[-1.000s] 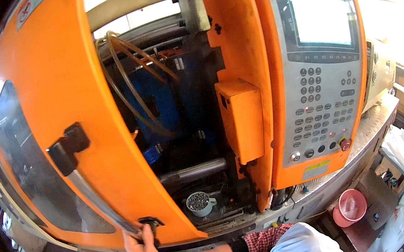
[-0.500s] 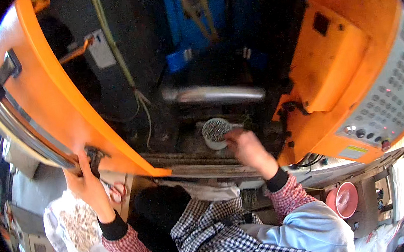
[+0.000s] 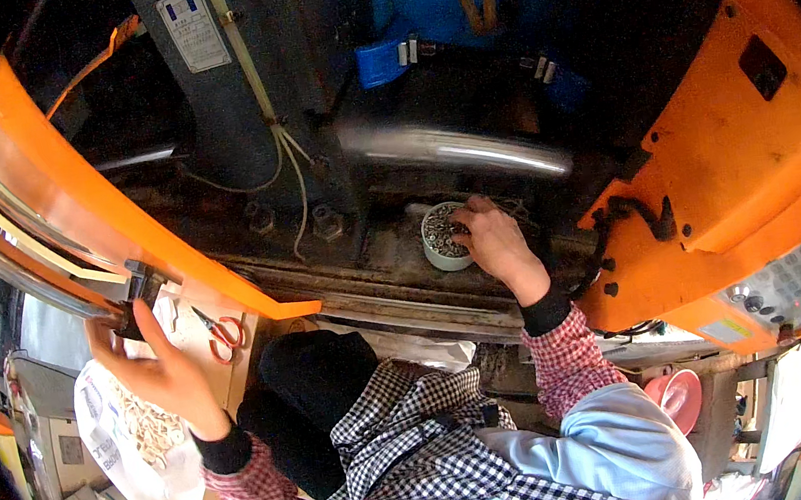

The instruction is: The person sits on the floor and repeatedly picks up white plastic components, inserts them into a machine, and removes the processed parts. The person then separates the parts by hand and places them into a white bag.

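My right hand (image 3: 503,249) reaches into a small white cup (image 3: 449,263) inside the machine. Its bent fingers press together among the small metal parts (image 3: 440,232) filling the cup; any piece between the fingertips is hidden. Over at the left, my left hand (image 3: 163,371) is at the orange sliding door (image 3: 119,199), thumb and fingers around its black handle (image 3: 143,284). Above the cup lies a shiny metal cylinder (image 3: 468,150), blurred.
An orange control panel (image 3: 799,281) with buttons stands at right, a pink basin (image 3: 677,400) below it. By my left arm are red-handled pliers (image 3: 223,338) and a white sack (image 3: 107,426) of small pale pieces. Thin cables (image 3: 281,130) hang inside the machine.
My right hand has come from beside the cup to over it, fingers now in the parts. My left hand stays at the door handle. The view has shifted.
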Demonstrator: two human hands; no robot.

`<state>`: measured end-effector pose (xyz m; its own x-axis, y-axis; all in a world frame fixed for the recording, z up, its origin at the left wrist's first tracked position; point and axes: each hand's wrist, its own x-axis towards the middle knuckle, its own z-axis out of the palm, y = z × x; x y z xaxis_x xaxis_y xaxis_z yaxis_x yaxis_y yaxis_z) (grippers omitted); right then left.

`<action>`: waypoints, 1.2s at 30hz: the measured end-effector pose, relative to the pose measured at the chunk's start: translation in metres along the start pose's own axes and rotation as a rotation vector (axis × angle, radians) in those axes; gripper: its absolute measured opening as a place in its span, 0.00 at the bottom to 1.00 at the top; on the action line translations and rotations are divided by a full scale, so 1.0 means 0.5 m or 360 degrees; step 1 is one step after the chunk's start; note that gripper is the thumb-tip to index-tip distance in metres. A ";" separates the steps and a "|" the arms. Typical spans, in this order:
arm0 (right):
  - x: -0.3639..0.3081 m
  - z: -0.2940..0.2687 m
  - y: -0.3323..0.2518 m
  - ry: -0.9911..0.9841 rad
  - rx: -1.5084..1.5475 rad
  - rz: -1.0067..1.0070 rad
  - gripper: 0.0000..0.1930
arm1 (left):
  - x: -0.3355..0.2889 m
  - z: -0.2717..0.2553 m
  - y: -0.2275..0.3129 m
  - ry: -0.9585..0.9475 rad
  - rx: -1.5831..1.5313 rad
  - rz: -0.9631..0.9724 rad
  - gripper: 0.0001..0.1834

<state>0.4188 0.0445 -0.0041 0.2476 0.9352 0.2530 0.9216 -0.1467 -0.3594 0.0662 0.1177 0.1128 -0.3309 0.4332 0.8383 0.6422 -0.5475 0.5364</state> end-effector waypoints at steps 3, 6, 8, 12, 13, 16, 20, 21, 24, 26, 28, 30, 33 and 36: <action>0.003 -0.002 -0.002 -0.0008 0.0011 -0.0024 0.14 | -0.073 0.012 0.075 0.0421 -0.0068 0.0383 0.18; 0.003 0.017 0.019 0.0031 -0.0014 -0.0097 0.13 | -0.175 0.029 0.091 -0.0400 -0.0405 0.0349 0.15; 0.005 0.023 0.035 0.0028 0.0017 -0.0131 0.11 | -0.198 0.065 0.121 -0.0951 -0.0404 0.0466 0.14; 0.011 0.019 0.029 -0.0020 0.0140 -0.0172 0.09 | -0.265 0.153 0.153 -0.1577 -0.0771 -0.0108 0.10; 0.010 0.012 0.024 -0.0008 0.0148 -0.0169 0.08 | -0.286 0.179 0.152 -0.1647 -0.0873 -0.0273 0.09; 0.014 -0.010 0.019 -0.0007 0.0264 -0.0176 0.07 | -0.322 0.260 0.150 -0.2035 -0.1205 -0.1132 0.12; 0.010 -0.052 -0.002 0.0063 0.0533 -0.0230 0.07 | -0.349 0.324 0.150 -0.2073 -0.1774 -0.2195 0.17; 0.009 -0.053 -0.006 0.0058 0.0618 -0.0237 0.07 | -0.354 0.334 0.153 -0.2000 -0.1931 -0.2442 0.17; 0.013 -0.041 0.001 0.0106 0.0629 -0.0321 0.07 | -0.364 0.351 0.152 -0.1885 -0.2019 -0.2617 0.19; 0.016 -0.039 0.003 0.0121 0.0624 -0.0333 0.08 | -0.372 0.354 0.147 -0.1823 -0.2063 -0.2696 0.17; 0.017 -0.046 -0.003 0.0097 0.0689 -0.0282 0.07 | -0.376 0.354 0.134 -0.1828 -0.2071 -0.2744 0.17; 0.018 -0.050 -0.001 0.0130 0.0686 -0.0295 0.07 | -0.365 0.349 0.139 -0.1840 -0.2036 -0.2752 0.17; 0.017 -0.051 -0.002 0.0180 0.0708 -0.0225 0.06 | -0.349 0.340 0.147 -0.1847 -0.2009 -0.2711 0.15; 0.015 -0.039 0.007 0.0204 0.0762 -0.0196 0.06 | -0.347 0.342 0.149 -0.1857 -0.2005 -0.2672 0.17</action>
<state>0.4296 0.0450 0.0141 0.2079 0.8850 0.4166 0.7133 0.1543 -0.6836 0.2896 0.1243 -0.0092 0.7352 0.5939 -0.3268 -0.3496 0.7452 0.5678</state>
